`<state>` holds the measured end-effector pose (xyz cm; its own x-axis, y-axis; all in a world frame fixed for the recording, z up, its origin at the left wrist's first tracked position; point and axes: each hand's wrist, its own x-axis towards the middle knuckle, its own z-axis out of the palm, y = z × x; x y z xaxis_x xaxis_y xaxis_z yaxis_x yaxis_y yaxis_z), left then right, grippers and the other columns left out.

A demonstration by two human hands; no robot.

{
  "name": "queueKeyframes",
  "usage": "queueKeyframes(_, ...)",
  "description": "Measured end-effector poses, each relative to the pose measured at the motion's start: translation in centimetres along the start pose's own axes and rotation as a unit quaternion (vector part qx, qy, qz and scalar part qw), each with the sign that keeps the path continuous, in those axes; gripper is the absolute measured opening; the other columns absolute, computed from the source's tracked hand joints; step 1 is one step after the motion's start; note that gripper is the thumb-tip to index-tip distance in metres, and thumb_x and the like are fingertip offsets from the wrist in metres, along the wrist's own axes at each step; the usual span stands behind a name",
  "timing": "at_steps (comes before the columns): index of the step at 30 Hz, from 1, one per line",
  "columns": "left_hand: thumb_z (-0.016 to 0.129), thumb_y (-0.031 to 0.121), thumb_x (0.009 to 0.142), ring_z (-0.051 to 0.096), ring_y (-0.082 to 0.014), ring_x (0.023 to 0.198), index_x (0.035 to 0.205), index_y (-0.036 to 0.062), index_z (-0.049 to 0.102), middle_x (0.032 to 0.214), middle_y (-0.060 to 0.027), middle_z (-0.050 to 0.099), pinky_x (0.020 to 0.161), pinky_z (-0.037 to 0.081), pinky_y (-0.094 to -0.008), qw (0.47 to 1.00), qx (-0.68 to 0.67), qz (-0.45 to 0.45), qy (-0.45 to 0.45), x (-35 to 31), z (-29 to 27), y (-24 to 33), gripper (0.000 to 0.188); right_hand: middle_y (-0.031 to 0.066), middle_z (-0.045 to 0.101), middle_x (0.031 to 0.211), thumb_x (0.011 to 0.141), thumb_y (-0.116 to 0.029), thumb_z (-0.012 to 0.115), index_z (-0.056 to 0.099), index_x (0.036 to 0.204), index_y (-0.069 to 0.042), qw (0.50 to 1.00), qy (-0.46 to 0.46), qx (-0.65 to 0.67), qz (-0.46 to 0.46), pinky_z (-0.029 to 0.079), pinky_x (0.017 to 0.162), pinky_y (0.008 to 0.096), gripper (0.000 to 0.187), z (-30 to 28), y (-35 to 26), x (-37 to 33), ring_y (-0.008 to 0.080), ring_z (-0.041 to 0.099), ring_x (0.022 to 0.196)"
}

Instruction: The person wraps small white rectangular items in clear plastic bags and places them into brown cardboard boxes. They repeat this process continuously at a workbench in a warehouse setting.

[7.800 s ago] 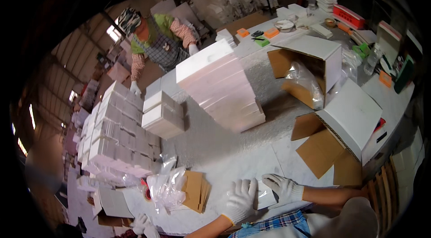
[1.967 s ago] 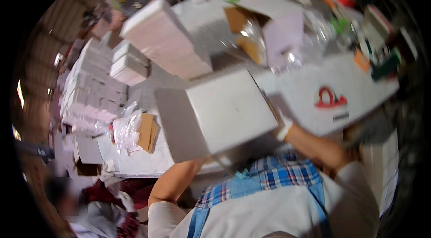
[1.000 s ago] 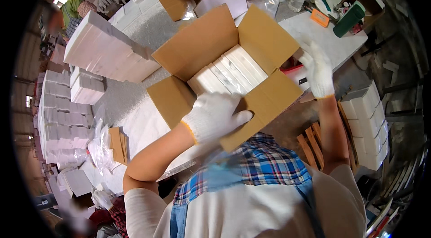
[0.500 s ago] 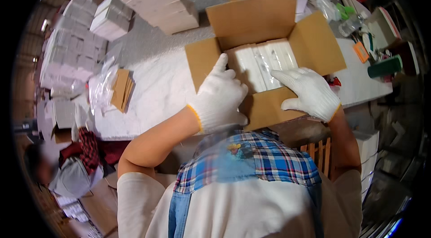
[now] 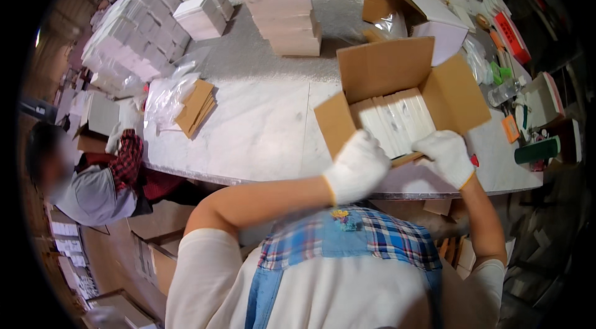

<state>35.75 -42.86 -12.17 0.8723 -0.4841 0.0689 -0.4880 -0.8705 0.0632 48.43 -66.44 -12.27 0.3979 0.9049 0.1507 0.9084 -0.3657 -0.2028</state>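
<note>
An open cardboard box [image 5: 386, 71] stands on the table's near right part, with its far and side flaps up or spread. White flat slabs [image 5: 397, 119] fill it in an upright row. My right hand [image 5: 446, 156], in a white knit glove, grips the box's near flap [image 5: 406, 159], which shows almost edge-on. At the box's near left corner is my left hand [image 5: 358, 169], also gloved. Its fingers are curled in, and the hand hides whatever they may hold.
Tall stacks of white slabs [image 5: 279, 9] rise at the back. Flat cardboard pieces [image 5: 196, 107] lie on plastic film to the left. A second open box [image 5: 386, 3], a plastic bottle [image 5: 504, 91] and a green cylinder [image 5: 537, 146] are right. Another person [image 5: 102, 183] works at far left.
My left hand has gone from pointing over the box's left side to curled at its near corner. The near flap has swung up in my right hand. The view has shifted.
</note>
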Motion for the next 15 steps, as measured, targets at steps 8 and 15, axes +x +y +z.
queueKeyframes(8, 0.056, 0.057, 0.097, 0.063, -0.0299, 0.076, 0.079, 0.0068, 0.074, 0.071, -0.0093, 0.068, 0.081, 0.046, -0.0421, 0.992, -0.110, -0.015, -0.067, 1.1, -2.8, 3.6, 0.056, 0.0100, 0.068, 0.107, 0.063, -0.009, 0.080, 0.069, 0.104, -0.011, 0.997, -0.045, -0.055, 0.040, 0.040, 0.114, 0.0533, 0.043, -2.2, -0.3, -1.4, 0.0340, 0.060, 0.115)
queueKeyframes(15, 0.087, 0.055, 0.064, 0.073, -0.0355, 0.088, 0.103, 0.0118, 0.078, 0.086, -0.0128, 0.076, 0.081, 0.057, -0.0447, 0.966, -0.172, 0.068, -0.183, -0.1, -4.9, -8.8, 0.059, 0.0156, 0.070, 0.112, 0.078, -0.012, 0.071, 0.071, 0.116, -0.008, 0.986, -0.038, 0.141, 0.079, 0.047, 0.104, 0.0471, 0.038, -4.0, -8.1, 0.8, 0.0365, 0.063, 0.113)
